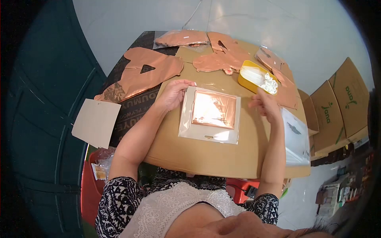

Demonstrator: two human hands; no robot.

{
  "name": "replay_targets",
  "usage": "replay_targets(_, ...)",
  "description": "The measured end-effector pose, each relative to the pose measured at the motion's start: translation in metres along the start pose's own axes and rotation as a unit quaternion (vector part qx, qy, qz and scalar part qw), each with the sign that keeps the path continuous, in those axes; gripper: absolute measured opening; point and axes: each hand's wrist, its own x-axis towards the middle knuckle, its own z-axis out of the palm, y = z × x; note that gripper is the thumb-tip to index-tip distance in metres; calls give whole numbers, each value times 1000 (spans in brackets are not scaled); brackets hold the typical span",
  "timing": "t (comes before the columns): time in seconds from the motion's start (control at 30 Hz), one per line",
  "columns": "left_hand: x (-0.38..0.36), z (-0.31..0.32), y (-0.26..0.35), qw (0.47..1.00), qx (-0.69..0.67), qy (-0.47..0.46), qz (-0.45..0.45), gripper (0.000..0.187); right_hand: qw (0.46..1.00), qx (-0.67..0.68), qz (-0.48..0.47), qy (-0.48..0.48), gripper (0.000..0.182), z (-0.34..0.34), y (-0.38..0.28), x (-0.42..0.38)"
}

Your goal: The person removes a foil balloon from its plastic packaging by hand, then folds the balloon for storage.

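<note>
A clear plastic sleeve [186,129] lies flat on the cardboard before me, with a shiny copper-coloured foil packet [214,109] over a pale card inside it. At the sleeve's upper left corner is my left hand [174,95], its fingers pressed together, with a small white piece [194,84] showing at the tips. My right hand [266,106] is held just below a yellow tub [247,82], fingers bent inward. Whether anything is between those fingers I cannot make out. In the tub are crumpled white scraps [270,84] and flat white strips [254,75].
Copper-coloured shaped sheets [158,81] lie along the table's back and left. Grey cards [96,123] overhang the left edge; a stack of clear sleeves [295,139] is at right. Cardboard boxes [329,107] stand beyond. A red chair [89,186] is at lower left.
</note>
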Motion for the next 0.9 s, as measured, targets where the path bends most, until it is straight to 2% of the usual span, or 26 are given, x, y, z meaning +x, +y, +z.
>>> replay_targets(0.1, -5, 10, 3, 1000, -10, -2, 8, 17, 995, 65, 28, -68, 43, 26, -1, -1)
replay_targets(0.2, 0, 0, -2, 999, -19, -42, -12, 19, 962, 163, 15, -216, 29, 29, 18, 7)
replay_targets(0.3, 2, -3, -4, 999, 3, -36, -34, 20, 946, 201, 3, -254, 17, 34, 28, 9)
replay_targets(0.4, -1, 0, 0, 997, 41, -36, -57, 20, 946, 207, -10, -249, 14, 38, 26, 6)
replay_targets(0.5, -3, 3, 1, 984, 157, -16, -81, 17, 943, 208, -14, -258, 16, 36, 27, 6)
replay_targets(0.6, -9, 8, 7, 975, 187, -48, -110, 18, 957, 177, -13, -231, 17, 28, 27, -5)
replay_targets(0.7, -16, 21, 10, 978, 165, -52, -119, 21, 956, 183, -8, -229, 24, 17, 27, -32)
replay_targets(0.77, -23, 25, 9, 977, 151, -93, -121, 25, 957, 199, -26, -208, 27, 18, 18, -63)
replay_targets(0.9, -31, 26, -1, 976, 114, -138, -127, 27, 963, 162, -41, -213, 28, 5, 44, -80)
